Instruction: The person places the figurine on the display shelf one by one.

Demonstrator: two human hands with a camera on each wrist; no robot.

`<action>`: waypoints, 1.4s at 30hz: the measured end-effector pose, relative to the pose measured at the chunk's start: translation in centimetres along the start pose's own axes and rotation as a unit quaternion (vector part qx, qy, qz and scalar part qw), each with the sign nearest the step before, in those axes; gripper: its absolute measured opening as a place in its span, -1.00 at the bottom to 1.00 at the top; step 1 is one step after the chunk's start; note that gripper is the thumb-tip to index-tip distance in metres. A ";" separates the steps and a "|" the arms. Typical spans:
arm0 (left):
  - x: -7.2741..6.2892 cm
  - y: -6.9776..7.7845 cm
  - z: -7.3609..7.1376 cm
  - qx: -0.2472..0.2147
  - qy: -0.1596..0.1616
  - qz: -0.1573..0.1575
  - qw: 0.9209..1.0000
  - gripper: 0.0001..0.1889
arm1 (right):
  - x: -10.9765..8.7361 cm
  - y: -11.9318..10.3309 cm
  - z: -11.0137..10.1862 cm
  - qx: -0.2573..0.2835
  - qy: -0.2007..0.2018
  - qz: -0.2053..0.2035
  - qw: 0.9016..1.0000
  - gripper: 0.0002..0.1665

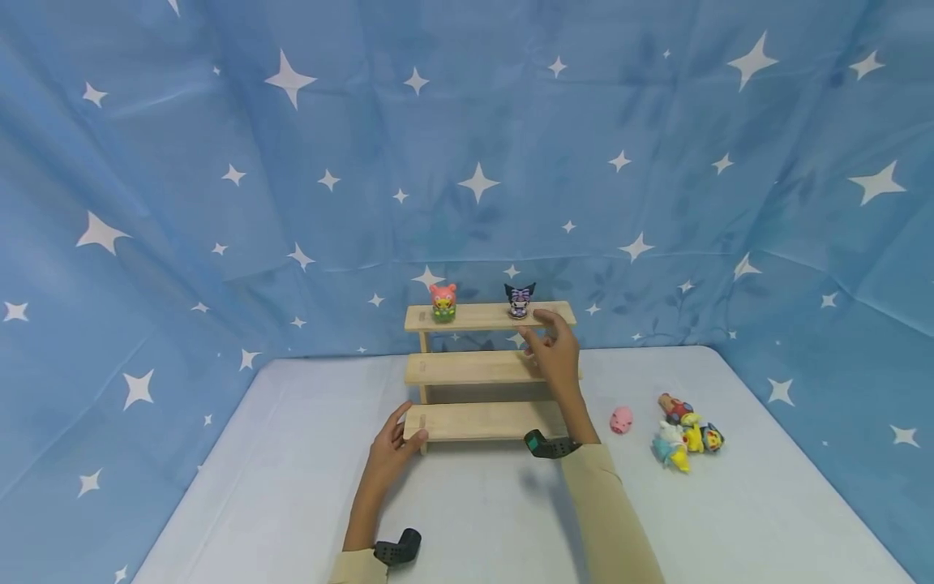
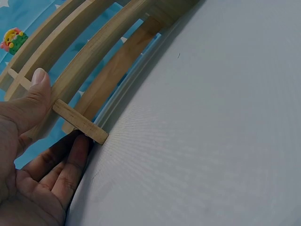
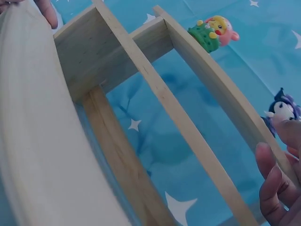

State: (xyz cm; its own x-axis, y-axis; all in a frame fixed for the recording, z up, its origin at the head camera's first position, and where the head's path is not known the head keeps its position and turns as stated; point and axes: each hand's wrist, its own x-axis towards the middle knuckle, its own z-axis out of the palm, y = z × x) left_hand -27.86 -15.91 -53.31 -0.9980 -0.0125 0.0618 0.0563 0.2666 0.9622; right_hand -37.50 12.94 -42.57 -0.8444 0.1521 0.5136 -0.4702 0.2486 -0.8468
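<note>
A three-tier wooden shelf stand (image 1: 481, 420) stands on the table. My left hand (image 1: 394, 450) grips the left end of its lowest tier, thumb on top and fingers underneath, by the end of a wooden strut (image 2: 80, 121). On the top tier, a black-and-purple figurine with pointed ears (image 1: 519, 300) stands right of centre. My right hand (image 1: 556, 357) is at that tier's front edge, thumb and index finger apart just beside the figurine; a fingertip overlaps its base in the right wrist view. A pink-and-green figurine (image 1: 443, 303) stands upright toward the left of the same tier.
A pink pig figurine (image 1: 621, 419) lies on the white table (image 1: 292, 478) right of the stand. Farther right is a cluster of several figurines, including a white-and-teal one (image 1: 667, 444) and a red-and-blue one (image 1: 676, 408). A blue star-patterned curtain (image 1: 365, 219) hangs close behind.
</note>
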 end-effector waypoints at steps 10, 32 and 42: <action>-0.1 0.0 -0.1 0.001 -0.002 0.002 1.000 -0.28 | -2.3 -2.8 -2.2 0.003 -0.018 -0.024 1.000 -0.48; -0.3 0.1 0.2 -0.005 -0.005 0.007 1.000 -0.31 | -6.2 -1.4 -5.4 -0.018 0.017 0.015 1.000 -0.74; -0.2 0.0 -0.1 0.004 -0.007 0.009 1.000 -0.28 | -6.2 3.2 -8.0 -0.097 0.074 0.043 0.992 -0.77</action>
State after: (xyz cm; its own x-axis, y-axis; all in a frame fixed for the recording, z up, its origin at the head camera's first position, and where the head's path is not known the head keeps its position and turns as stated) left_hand -27.67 -16.02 -53.32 -0.9971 0.0053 0.0758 0.0743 0.2752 0.9585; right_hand -31.73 20.44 -47.32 -0.8256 0.3165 0.4671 -0.3277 0.4049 -0.8536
